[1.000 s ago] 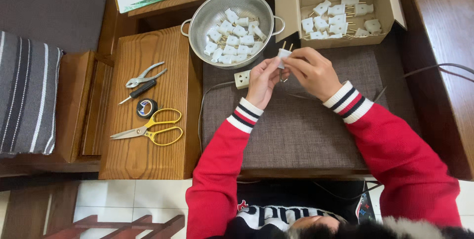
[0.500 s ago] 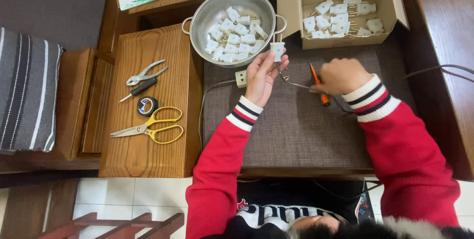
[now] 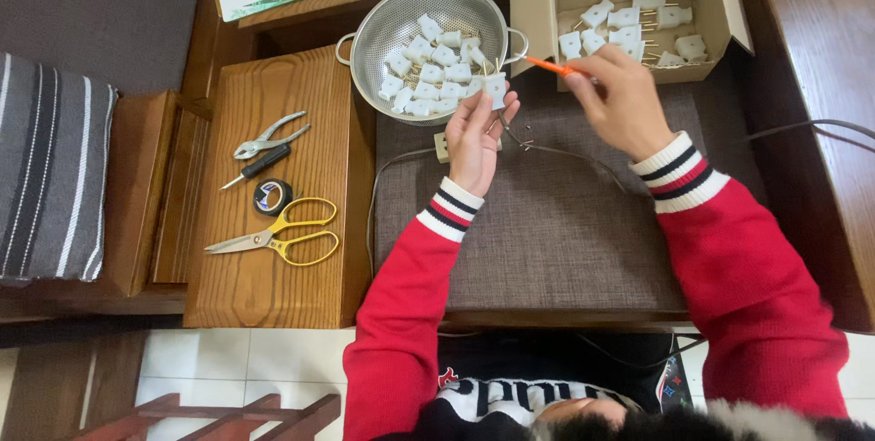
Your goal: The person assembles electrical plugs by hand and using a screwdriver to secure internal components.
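We look down from the head camera at our two hands over a grey-brown cushion (image 3: 547, 222) that serves as the working surface. Our left hand (image 3: 476, 136) is raised with the palm to us, and its fingers are closed around one white plug (image 3: 496, 87), held just at the near rim of the metal colander (image 3: 365, 40). Our right hand (image 3: 620, 99) is closed around an orange screwdriver (image 3: 550, 66); its tip points left, toward the plug, but we cannot tell if it touches it. A thin dark cable (image 3: 565, 151) lies on the cushion between the two hands, and a small white piece (image 3: 442, 147) lies just beside the left hand.

The colander is filled with many white plugs (image 3: 428, 72). To the right of it stands an open cardboard box (image 3: 715, 13), which holds more white plugs with metal pins.

On the wooden bench (image 3: 273, 286) at the left lie pliers (image 3: 264, 138), a small dark screwdriver (image 3: 260, 165), a roll of black tape (image 3: 272, 196) and scissors with yellow handles (image 3: 283, 236), all well apart from our hands. Further left there is a striped cushion (image 3: 50, 177).
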